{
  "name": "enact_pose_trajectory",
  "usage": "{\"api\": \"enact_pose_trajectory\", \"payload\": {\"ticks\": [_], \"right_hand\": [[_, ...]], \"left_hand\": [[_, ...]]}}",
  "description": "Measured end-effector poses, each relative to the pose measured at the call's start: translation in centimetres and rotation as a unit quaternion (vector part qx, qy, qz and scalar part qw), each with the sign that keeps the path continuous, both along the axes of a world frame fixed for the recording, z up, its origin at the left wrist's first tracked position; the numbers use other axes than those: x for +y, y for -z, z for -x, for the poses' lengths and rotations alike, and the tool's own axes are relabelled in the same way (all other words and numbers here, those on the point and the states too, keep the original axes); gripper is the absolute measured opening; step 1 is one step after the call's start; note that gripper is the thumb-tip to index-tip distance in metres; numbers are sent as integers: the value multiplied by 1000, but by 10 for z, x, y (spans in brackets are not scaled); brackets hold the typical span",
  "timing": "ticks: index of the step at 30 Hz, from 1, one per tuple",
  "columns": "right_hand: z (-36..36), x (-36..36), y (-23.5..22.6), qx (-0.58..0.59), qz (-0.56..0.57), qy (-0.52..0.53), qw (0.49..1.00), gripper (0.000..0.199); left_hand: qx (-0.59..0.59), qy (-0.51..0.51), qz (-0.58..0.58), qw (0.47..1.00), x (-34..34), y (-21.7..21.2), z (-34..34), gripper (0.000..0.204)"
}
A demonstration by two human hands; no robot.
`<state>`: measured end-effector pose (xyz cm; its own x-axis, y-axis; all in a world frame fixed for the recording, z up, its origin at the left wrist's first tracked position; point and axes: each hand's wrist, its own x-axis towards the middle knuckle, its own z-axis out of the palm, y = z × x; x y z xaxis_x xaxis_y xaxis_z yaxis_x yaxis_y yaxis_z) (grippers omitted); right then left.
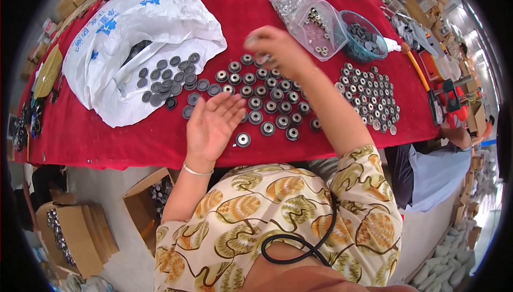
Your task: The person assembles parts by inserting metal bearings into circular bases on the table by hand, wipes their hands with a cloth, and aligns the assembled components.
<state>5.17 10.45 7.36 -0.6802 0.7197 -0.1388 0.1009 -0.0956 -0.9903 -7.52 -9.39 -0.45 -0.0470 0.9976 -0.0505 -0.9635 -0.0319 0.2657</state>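
My left hand (215, 126) is turned palm up over the table's near part, its fingers stretched and nothing in its palm. It is beside several black rubber-like discs (203, 84) and the ringed parts. My right hand (280, 52) hovers above the far side of a group of black round parts with shiny metal centres (277, 94). Its fingers are curled and slightly blurred; what they hold, if anything, I cannot make out. More plain black discs (166, 82) lie heaped on the near right part of a white plastic sack (128, 115).
A red cloth (240, 19) covers the table. At the back right are a clear bag (326, 30) of small metal rings and a blue bowl (368, 51) of dark pieces. Rows of small metal-ringed parts (368, 97) stand right. A cardboard box (144, 201) sits below the near edge.
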Motion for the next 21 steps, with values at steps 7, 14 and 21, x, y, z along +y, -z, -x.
{"api": "enact_pose_trajectory", "payload": {"ticks": [7,14,21], "right_hand": [[45,-107,54,-59,-542,-130,828,18],[43,-140,55,-51,-623,-194,756,21],[56,-142,63,48,-487,-130,862,13]], "left_hand": [[-82,-4,0,997,-13,8,7,40],[3,-94,123,988,-36,9,19,39],[30,-90,41,995,-44,29,29,43]]}}
